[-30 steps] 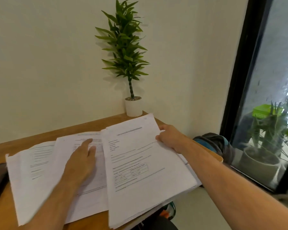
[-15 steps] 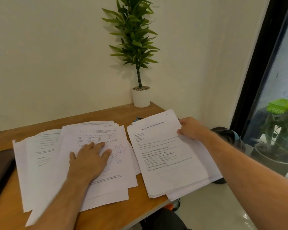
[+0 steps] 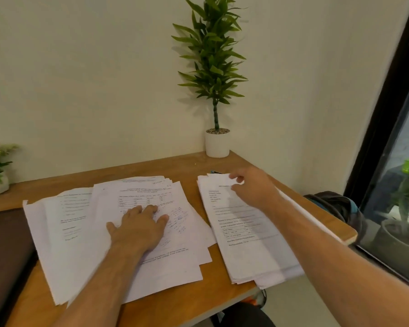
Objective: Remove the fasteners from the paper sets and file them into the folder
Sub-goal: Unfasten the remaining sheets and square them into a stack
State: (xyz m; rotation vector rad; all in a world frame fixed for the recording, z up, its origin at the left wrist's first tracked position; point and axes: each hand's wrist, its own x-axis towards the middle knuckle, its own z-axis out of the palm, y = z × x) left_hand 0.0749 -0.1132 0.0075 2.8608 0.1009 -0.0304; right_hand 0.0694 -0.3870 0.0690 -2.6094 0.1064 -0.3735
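**Right stack: locate the fastener at the far corner before lifting any sheet**

Your right hand (image 3: 253, 187) rests over the far end of the right-hand paper stack (image 3: 248, 237), its fingers (image 3: 236, 179) curled at the top edge of the upper sheet. Whether they already pinch a fastener, I cannot tell; none is visible. Your left hand (image 3: 139, 226) lies flat, fingers straight, pressing the fanned left-hand paper pile (image 3: 118, 234) onto the counter (image 3: 191, 166).

Findings and advice:

- The right stack overhangs the near right edge of the counter. Draw it inward first, or a tug at the far corner may tip it off.
- Hold the sheets down beside the fastener while you pull; a pull on unsupported paper is likely to tear the corner.
- A small dark object (image 3: 215, 172) shows just beyond the stack's far edge; too little is visible to identify it.
- The left pile is loosely fanned. Keep your palm on it, as the sheets will probably slide.
- No folder is clearly identifiable. A dark brown surface (image 3: 5, 256) lies at the far left; confirm where filing goes.
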